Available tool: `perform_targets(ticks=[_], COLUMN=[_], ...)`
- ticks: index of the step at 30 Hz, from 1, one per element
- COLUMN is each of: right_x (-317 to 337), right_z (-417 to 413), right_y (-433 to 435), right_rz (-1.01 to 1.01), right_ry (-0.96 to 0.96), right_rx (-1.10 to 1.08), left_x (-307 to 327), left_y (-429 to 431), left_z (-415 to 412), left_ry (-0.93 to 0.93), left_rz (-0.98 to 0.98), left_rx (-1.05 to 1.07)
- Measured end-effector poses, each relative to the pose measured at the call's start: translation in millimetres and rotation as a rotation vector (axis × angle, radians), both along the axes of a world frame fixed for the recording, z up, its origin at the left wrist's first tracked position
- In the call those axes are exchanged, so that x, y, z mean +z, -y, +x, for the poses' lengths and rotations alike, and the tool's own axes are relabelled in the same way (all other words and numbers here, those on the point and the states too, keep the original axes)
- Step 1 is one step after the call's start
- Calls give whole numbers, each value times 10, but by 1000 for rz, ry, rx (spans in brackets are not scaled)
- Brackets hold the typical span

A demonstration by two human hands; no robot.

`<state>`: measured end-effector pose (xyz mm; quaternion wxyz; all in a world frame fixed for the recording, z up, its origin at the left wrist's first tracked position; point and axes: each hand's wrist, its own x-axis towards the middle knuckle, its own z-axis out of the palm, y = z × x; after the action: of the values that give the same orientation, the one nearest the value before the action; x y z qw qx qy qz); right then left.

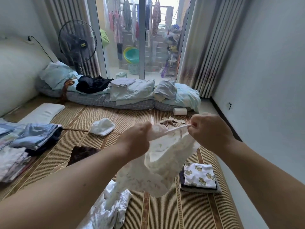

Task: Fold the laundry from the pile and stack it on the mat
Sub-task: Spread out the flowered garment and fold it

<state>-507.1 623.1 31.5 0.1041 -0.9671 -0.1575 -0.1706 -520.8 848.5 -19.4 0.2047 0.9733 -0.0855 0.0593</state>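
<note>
A small cream garment with a faint pattern (165, 164) hangs in the air above the woven mat (189, 210). My left hand (137, 141) grips its top edge on the left. My right hand (209, 131) pinches the top edge on the right, so the band is stretched between them. Beneath it lies the pile of white crumpled laundry (112, 210). A folded stack topped by a white flower-print cloth (199, 177) sits on the mat at the right. Another folded stack, blue and pale clothes (28, 142), lies at the left.
A loose white garment (103, 126) and a beige piece (171, 121) lie farther out on the mat. A dark brown cloth (82, 153) is at the left of my arm. Bedding (132, 95), a white pillow (42, 113), a tissue roll (179, 111) and a standing fan (77, 42) line the far side.
</note>
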Motion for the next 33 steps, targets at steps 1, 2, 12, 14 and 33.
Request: perform_targets(ticks=[1, 2, 12, 14, 33], right_x=[1, 2, -90, -102, -189], right_z=[-13, -21, -24, -24, -160], right_y=[-1, -4, 62, 67, 78], right_rz=[11, 24, 108, 150, 601], right_ry=[-9, -12, -167, -152, -460], right_rx=[-3, -2, -12, -60, -27], left_x=[-7, -20, -18, -3, 81], left_y=[-55, -121, -601, -614, -461], left_z=[4, 8, 57, 43, -83], left_ry=[14, 26, 116, 127, -379], left_rz=[7, 25, 42, -1, -885], left_rx=[38, 70, 95, 97, -49])
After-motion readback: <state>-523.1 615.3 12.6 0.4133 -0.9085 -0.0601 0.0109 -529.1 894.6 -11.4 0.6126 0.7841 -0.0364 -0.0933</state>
